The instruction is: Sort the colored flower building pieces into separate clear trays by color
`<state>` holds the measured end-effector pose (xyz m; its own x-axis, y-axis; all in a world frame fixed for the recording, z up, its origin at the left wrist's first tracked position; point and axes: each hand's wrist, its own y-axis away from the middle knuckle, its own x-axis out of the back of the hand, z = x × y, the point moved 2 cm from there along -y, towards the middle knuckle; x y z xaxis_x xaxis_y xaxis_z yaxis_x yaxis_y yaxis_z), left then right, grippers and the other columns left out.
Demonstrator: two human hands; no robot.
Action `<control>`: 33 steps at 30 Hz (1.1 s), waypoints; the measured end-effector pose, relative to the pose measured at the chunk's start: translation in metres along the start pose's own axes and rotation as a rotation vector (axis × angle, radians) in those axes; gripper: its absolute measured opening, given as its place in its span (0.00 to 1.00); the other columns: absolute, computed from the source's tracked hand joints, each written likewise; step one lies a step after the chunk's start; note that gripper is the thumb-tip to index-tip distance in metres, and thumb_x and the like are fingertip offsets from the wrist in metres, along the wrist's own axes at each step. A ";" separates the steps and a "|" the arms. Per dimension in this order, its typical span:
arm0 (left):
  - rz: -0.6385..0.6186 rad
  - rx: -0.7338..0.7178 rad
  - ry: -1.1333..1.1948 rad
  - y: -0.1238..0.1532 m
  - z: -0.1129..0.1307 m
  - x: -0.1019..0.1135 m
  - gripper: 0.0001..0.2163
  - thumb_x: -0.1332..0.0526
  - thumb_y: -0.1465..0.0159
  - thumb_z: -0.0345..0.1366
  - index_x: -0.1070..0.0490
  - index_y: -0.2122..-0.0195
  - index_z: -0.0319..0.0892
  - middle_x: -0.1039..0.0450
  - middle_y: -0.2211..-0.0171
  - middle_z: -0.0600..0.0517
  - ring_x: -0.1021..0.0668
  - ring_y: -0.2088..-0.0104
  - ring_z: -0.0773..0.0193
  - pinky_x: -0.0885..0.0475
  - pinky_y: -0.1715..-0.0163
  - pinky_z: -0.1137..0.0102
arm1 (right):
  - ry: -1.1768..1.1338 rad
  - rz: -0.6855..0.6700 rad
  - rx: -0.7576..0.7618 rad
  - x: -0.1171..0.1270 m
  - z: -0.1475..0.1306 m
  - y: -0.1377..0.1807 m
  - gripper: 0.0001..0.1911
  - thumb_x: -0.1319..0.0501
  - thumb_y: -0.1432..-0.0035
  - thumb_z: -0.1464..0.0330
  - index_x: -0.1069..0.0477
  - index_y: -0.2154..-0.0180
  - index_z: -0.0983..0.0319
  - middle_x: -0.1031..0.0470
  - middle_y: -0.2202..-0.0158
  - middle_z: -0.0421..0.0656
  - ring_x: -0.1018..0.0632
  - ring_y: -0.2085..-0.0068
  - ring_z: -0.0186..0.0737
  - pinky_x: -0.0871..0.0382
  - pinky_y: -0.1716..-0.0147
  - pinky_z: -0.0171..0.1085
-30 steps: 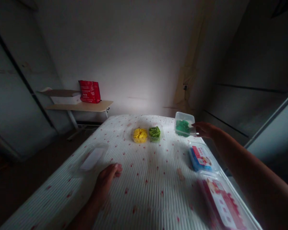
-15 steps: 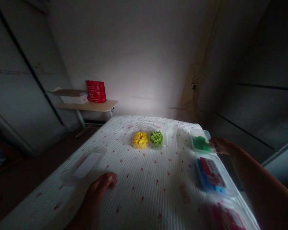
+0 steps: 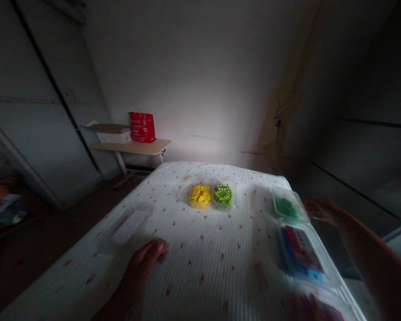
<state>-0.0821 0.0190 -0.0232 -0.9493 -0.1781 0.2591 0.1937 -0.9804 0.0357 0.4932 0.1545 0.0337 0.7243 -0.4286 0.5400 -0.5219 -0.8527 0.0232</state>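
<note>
On the cloth-covered table my left hand (image 3: 150,254) rests with its fingers curled closed, and I see nothing in it. Up and left of it lies a clear plastic tray (image 3: 129,227) with a white rectangle inside. My right hand (image 3: 319,209) is just off the right side of a clear container (image 3: 289,203) of green pieces; its fingers are stretched out and hold nothing. Nearer me along that edge are a clear box (image 3: 300,249) with blue contents and a red label, and a blurred pink one (image 3: 316,307).
Mid-table stand a container of yellow pieces (image 3: 201,196) and one of green-and-white pieces (image 3: 223,195). Behind on the left, a small desk (image 3: 147,147) bears a red bag (image 3: 142,127) and a white box (image 3: 113,136). The table's right edge runs beneath my right arm.
My right hand has let go of the container of green pieces, which now sits closer to the blue-filled box. The view has turned slightly left. My left hand keeps its pose.
</note>
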 end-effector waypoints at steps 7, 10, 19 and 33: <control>-0.064 -0.028 0.044 -0.003 0.000 -0.004 0.18 0.43 0.49 0.53 0.30 0.74 0.40 0.33 0.79 0.52 0.29 0.74 0.63 0.34 0.71 0.72 | -0.064 0.033 0.097 -0.015 -0.088 -0.009 0.05 0.44 0.49 0.66 0.32 0.73 0.59 0.26 0.72 0.55 0.24 0.71 0.45 0.30 0.72 0.42; -0.103 -0.068 0.065 -0.003 -0.005 -0.004 0.17 0.43 0.47 0.51 0.30 0.73 0.40 0.35 0.79 0.53 0.30 0.74 0.64 0.36 0.72 0.73 | -0.012 -0.154 0.339 -0.067 -0.145 0.010 0.05 0.42 0.50 0.67 0.31 0.69 0.61 0.25 0.69 0.50 0.25 0.71 0.40 0.33 0.74 0.37; -0.153 -0.106 0.097 0.000 -0.011 -0.001 0.14 0.45 0.42 0.46 0.30 0.70 0.39 0.36 0.77 0.54 0.31 0.73 0.65 0.37 0.70 0.73 | 0.706 -0.543 0.985 -0.259 -0.209 0.169 0.08 0.35 0.58 0.73 0.28 0.71 0.61 0.23 0.66 0.46 0.24 0.63 0.48 0.33 0.62 0.42; 0.413 -0.392 -0.775 -0.020 -0.004 0.052 0.18 0.45 0.44 0.38 0.31 0.53 0.42 0.35 0.50 0.43 0.37 0.46 0.50 0.42 0.47 0.55 | 1.079 -0.477 1.209 -0.288 -0.176 0.216 0.17 0.52 0.45 0.76 0.31 0.56 0.67 0.26 0.61 0.56 0.23 0.64 0.49 0.34 0.70 0.41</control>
<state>-0.1364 0.0293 -0.0140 -0.3702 -0.5485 0.7497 0.2459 -0.8361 -0.4903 0.0925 0.1463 0.0312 -0.1790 -0.1353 0.9745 0.6265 -0.7794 0.0069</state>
